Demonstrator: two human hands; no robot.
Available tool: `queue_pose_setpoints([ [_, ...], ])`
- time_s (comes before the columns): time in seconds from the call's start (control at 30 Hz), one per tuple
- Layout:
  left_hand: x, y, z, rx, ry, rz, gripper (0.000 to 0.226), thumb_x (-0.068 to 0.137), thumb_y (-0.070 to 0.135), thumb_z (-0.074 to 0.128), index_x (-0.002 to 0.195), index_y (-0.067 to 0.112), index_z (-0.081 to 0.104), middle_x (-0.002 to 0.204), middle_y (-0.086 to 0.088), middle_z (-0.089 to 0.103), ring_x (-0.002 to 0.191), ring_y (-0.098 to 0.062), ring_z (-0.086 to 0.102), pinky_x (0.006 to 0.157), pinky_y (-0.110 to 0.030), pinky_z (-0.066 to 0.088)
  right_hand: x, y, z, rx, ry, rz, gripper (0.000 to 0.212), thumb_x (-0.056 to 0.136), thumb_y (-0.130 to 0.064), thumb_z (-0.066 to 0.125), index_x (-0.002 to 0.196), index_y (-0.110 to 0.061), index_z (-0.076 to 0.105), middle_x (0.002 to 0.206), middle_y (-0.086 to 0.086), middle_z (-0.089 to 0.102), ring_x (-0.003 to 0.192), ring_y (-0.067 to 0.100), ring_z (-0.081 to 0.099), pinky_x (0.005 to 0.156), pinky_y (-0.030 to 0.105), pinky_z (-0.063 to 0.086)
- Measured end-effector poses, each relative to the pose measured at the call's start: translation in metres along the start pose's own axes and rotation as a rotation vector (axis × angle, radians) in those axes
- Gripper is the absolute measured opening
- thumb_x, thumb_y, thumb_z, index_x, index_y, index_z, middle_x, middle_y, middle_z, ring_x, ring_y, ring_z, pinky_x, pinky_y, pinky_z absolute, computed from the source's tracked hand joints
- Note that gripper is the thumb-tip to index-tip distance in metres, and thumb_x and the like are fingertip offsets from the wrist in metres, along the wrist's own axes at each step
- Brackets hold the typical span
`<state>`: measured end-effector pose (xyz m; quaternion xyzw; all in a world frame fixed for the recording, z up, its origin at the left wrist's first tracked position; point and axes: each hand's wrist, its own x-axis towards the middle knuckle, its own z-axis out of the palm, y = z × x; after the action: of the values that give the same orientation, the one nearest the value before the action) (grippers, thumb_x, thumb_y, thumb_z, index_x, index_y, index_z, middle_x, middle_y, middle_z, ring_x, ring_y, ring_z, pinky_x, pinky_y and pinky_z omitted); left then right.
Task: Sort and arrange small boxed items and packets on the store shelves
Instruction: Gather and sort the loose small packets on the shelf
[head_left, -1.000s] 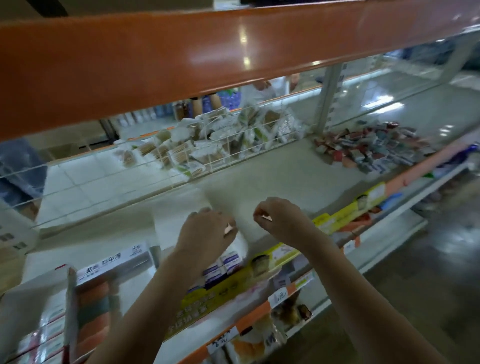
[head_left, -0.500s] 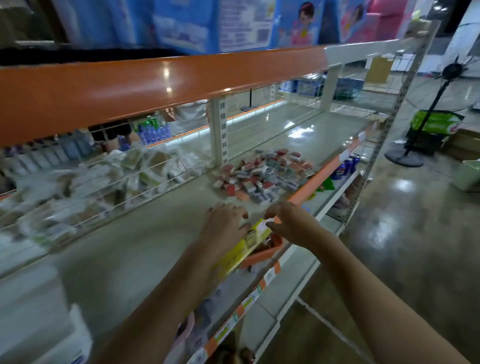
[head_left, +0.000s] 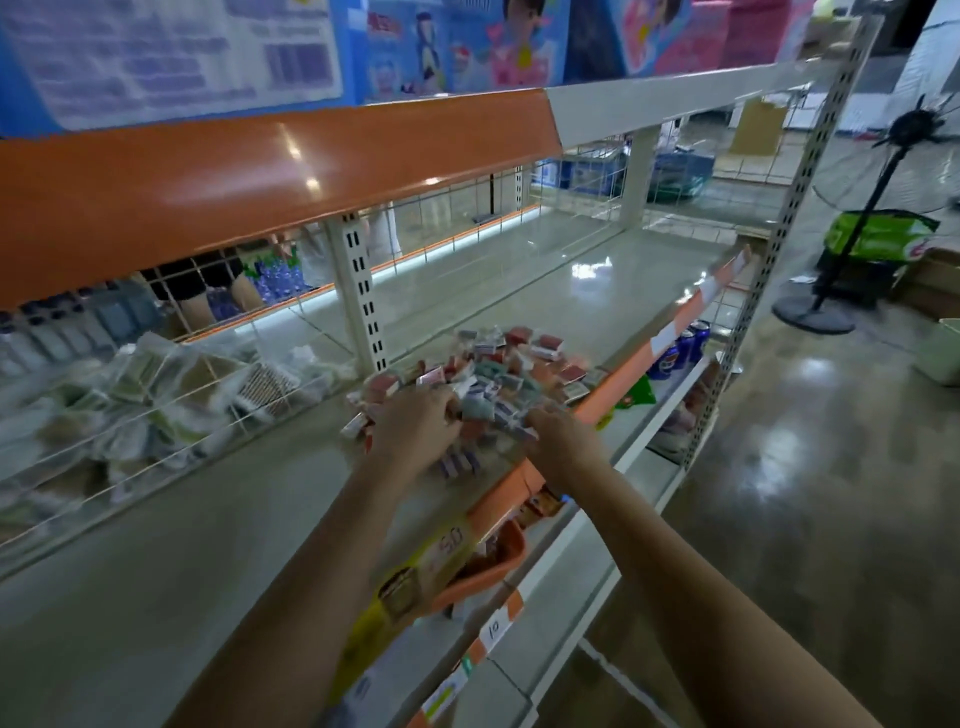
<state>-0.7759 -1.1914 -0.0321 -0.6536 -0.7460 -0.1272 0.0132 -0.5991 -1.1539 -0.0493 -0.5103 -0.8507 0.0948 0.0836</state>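
Observation:
A loose pile of small boxes, red, white and blue-grey, lies on the pale shelf near its orange front edge. My left hand rests on the near left side of the pile with fingers curled among the boxes. My right hand is at the pile's near right side, fingers curled down into the boxes. Whether either hand actually holds a box is hidden by the fingers and blur. Several clear packets lie behind a wire divider at the left.
An orange shelf beam hangs overhead. A white upright post stands behind the pile. Below are an orange tray, price labels and blue cans. A standing fan and green bag stand on the glossy floor at right.
My view has swung right along the shelf. Both hands moved from the shelf's front edge forward onto the pile of small boxes.

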Motion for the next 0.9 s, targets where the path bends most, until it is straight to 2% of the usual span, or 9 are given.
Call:
queue_pose_setpoints([
  [0.1, 0.030, -0.015, 0.006, 0.060, 0.010, -0.033, 0.036, 0.087, 0.029, 0.059, 0.121, 0.019, 0.055, 0.109, -0.006, 0.066, 0.101, -0.025, 0.060, 0.084, -0.035, 0.044, 0.029, 0.002, 0.009, -0.039, 0.025, 0.026, 0.027, 0.096, -0.025, 0.047, 0.119, -0.013, 0.055, 0.126, 0.008, 0.051, 0.118, 0.024, 0.050, 0.088, 0.032, 0.047],
  [0.2, 0.049, -0.028, 0.014, 0.058, -0.016, -0.039, 0.036, 0.087, 0.024, 0.060, 0.122, 0.018, 0.054, 0.108, -0.005, 0.065, 0.098, -0.022, 0.059, 0.083, -0.032, 0.045, 0.046, 0.003, 0.016, -0.076, -0.002, 0.038, 0.033, 0.096, -0.024, 0.046, 0.127, -0.013, 0.048, 0.131, 0.009, 0.048, 0.119, 0.023, 0.048, 0.091, 0.032, 0.046],
  [0.3, 0.062, -0.034, 0.025, 0.055, -0.016, -0.014, 0.037, 0.089, 0.025, 0.060, 0.125, 0.020, 0.052, 0.111, -0.004, 0.062, 0.101, -0.019, 0.056, 0.076, -0.026, 0.037, 0.051, 0.003, 0.022, -0.067, 0.025, 0.036, 0.036, 0.097, -0.020, 0.044, 0.132, -0.013, 0.042, 0.132, 0.009, 0.048, 0.120, 0.023, 0.047, 0.093, 0.032, 0.046],
  [0.43, 0.072, -0.033, 0.037, -0.041, -0.071, -0.001, 0.039, 0.087, 0.024, 0.062, 0.125, 0.023, 0.052, 0.120, 0.001, 0.058, 0.105, -0.015, 0.053, 0.078, -0.022, 0.037, 0.048, 0.006, 0.028, -0.031, 0.018, -0.032, 0.030, 0.098, -0.020, 0.041, 0.127, -0.012, 0.047, 0.129, 0.008, 0.048, 0.121, 0.022, 0.042, 0.098, 0.032, 0.043],
  [0.53, 0.076, -0.034, 0.041, -0.060, -0.092, -0.012, 0.035, 0.085, 0.023, 0.064, 0.119, 0.022, 0.052, 0.121, 0.003, 0.056, 0.107, -0.014, 0.050, 0.077, -0.022, 0.034, 0.051, 0.011, 0.027, 0.013, -0.025, -0.062, 0.028, 0.098, -0.021, 0.041, 0.122, -0.012, 0.050, 0.124, 0.008, 0.050, 0.116, 0.020, 0.044, 0.094, 0.030, 0.045],
  [0.67, 0.077, -0.031, 0.039, -0.031, -0.086, -0.017, 0.037, 0.084, 0.025, 0.064, 0.118, 0.026, 0.050, 0.125, 0.005, 0.053, 0.114, -0.017, 0.047, 0.087, -0.028, 0.039, 0.063, 0.017, 0.027, 0.077, -0.109, -0.081, 0.018, 0.095, -0.019, 0.045, 0.106, -0.012, 0.059, 0.106, 0.004, 0.061, 0.092, 0.015, 0.058, 0.080, 0.027, 0.052],
  [0.8, 0.066, -0.027, 0.035, -0.021, -0.038, -0.028, 0.039, 0.086, 0.028, 0.062, 0.123, 0.025, 0.051, 0.129, 0.002, 0.049, 0.119, -0.019, 0.042, 0.091, -0.029, 0.036, 0.072, 0.025, 0.024, 0.132, -0.184, -0.132, 0.011, 0.093, -0.018, 0.050, 0.097, -0.014, 0.060, 0.095, 0.001, 0.061, 0.081, 0.011, 0.056, 0.065, 0.018, 0.043],
  [0.9, 0.050, -0.020, 0.029, -0.089, 0.017, -0.117, 0.046, 0.085, 0.029, 0.065, 0.128, 0.024, 0.051, 0.128, 0.001, 0.051, 0.118, -0.020, 0.044, 0.091, -0.033, 0.039, 0.076, 0.028, 0.018, 0.188, -0.160, -0.222, 0.013, 0.091, -0.023, 0.053, 0.101, -0.016, 0.055, 0.098, 0.001, 0.059, 0.088, 0.014, 0.056, 0.075, 0.023, 0.047],
])
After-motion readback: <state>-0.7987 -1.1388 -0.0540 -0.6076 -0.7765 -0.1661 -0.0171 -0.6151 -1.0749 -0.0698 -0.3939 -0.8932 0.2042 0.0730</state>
